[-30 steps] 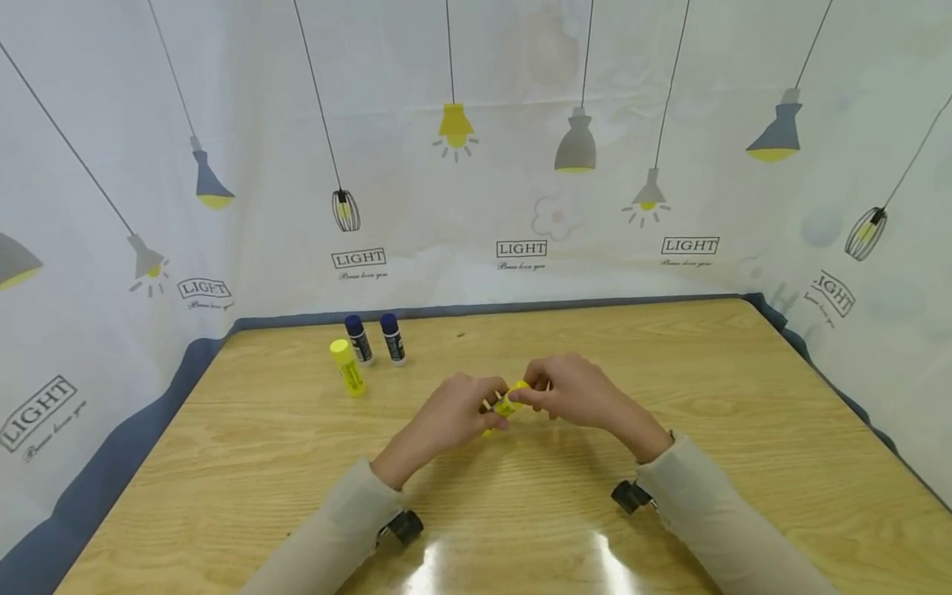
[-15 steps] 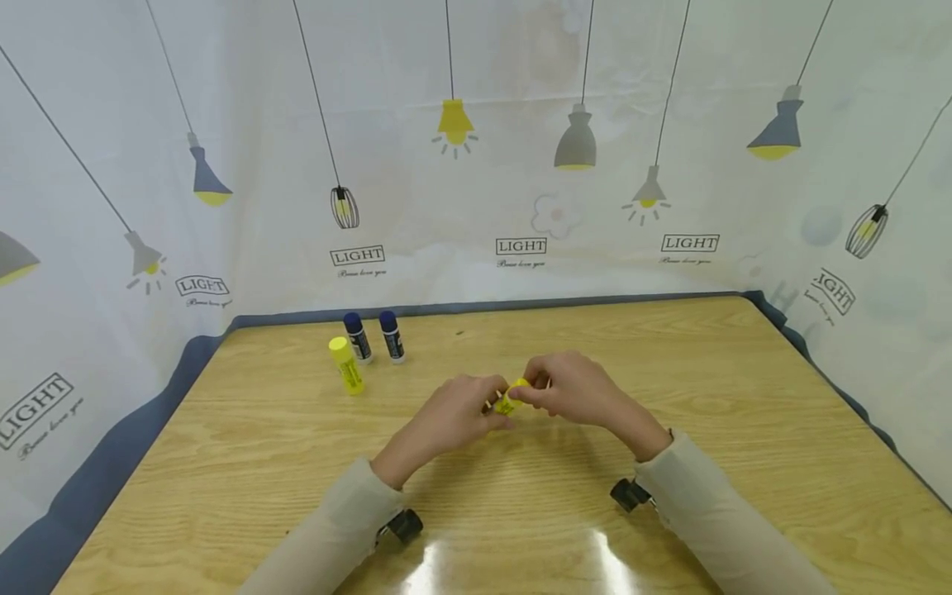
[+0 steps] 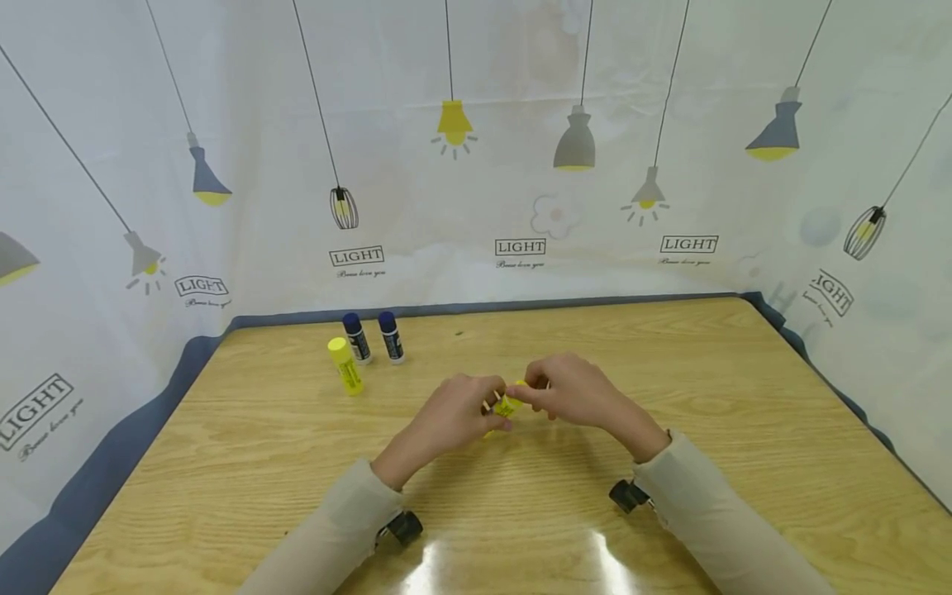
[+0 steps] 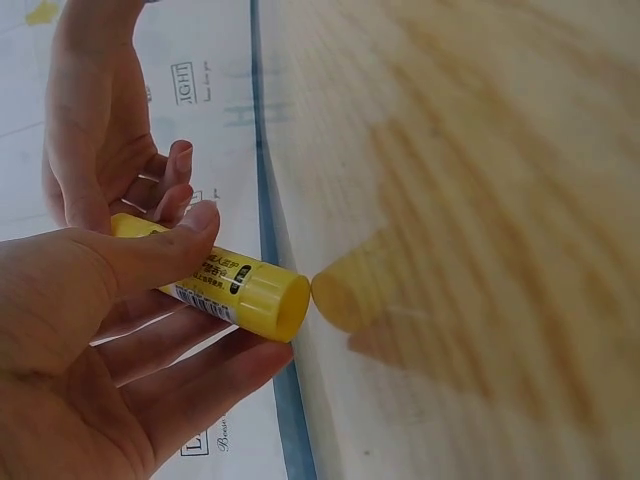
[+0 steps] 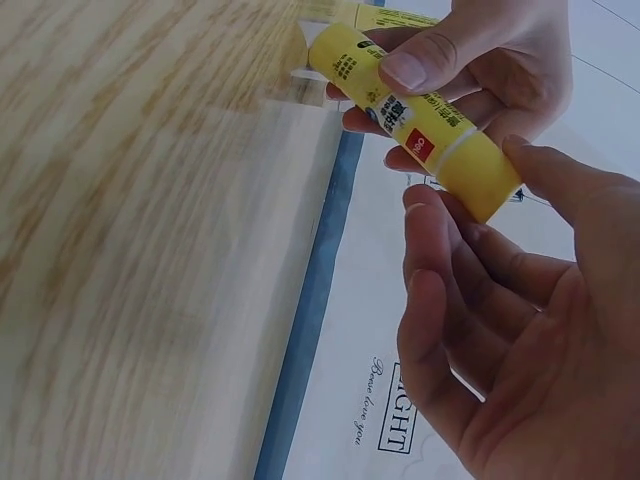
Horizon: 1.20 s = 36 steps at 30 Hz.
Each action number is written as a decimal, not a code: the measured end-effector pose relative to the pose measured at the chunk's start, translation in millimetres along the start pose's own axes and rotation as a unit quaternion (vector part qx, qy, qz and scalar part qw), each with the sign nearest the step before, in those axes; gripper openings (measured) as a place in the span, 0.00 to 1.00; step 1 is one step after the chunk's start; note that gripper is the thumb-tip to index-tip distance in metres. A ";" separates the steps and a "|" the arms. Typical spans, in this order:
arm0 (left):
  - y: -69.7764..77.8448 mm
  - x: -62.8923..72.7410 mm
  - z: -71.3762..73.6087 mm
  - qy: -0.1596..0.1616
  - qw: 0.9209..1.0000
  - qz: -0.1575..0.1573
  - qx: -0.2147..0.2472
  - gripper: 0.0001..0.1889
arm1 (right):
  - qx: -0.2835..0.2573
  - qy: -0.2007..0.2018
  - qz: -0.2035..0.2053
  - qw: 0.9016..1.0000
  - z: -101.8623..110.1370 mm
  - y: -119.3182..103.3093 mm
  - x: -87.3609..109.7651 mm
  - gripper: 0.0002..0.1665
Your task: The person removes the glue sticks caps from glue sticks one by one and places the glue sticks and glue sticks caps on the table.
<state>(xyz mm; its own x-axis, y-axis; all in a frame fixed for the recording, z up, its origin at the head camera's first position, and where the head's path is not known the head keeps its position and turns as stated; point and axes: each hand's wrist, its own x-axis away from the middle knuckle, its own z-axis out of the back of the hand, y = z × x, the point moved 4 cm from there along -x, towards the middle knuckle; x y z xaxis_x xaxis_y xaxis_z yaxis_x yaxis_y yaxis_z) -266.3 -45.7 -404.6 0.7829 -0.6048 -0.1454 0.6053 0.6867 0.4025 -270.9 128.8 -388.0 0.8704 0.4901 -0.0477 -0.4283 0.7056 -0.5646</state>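
A yellow glue stick (image 5: 402, 118) is held tilted above the table, between both hands. My left hand (image 3: 455, 415) grips its body, with the thumb on one side and the fingers on the other. At the far end my right hand (image 3: 576, 392) pinches the yellow cap (image 5: 482, 178) between thumb and fingers. In the right wrist view a pale ring shows where cap and body meet. The left wrist view shows the bottom end of the glue stick (image 4: 240, 288) just off the tabletop, its lettering partly covered by the left thumb.
Another yellow glue stick (image 3: 346, 368) stands upright at the back left of the wooden table (image 3: 714, 372). Behind it are two white glue sticks with dark blue caps, one on the left (image 3: 358, 340) and one on the right (image 3: 392, 340). A lamp-print cloth (image 3: 446, 198) hangs behind.
My right thumb and fingers have shifted slightly on the cap. Both hands stay in nearly the same place, and the standing glue sticks have not moved.
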 end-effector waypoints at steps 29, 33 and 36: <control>1.1 -0.3 0.6 -0.009 1.000 -0.002 0.010 0.15 | 0.014 0.016 0.008 1.000 0.2 -1.5 -0.6 0.23; -0.3 -0.7 -0.2 -0.009 1.000 -0.004 0.005 0.15 | 0.010 0.015 0.006 1.000 -0.6 -0.7 -0.9 0.22; -1.3 -1.0 -0.9 -0.009 1.000 -0.005 0.005 0.15 | 0.005 0.014 0.006 1.000 -1.4 0.4 -1.2 0.22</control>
<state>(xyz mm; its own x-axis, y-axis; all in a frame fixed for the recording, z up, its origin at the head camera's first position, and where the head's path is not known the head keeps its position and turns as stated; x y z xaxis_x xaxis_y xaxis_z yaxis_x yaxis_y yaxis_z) -267.8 -45.6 -405.8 0.7741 -0.6188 -0.1335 0.6117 0.6768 0.4096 -271.8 127.8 -389.4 0.8712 0.4846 -0.0783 -0.4417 0.7043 -0.5557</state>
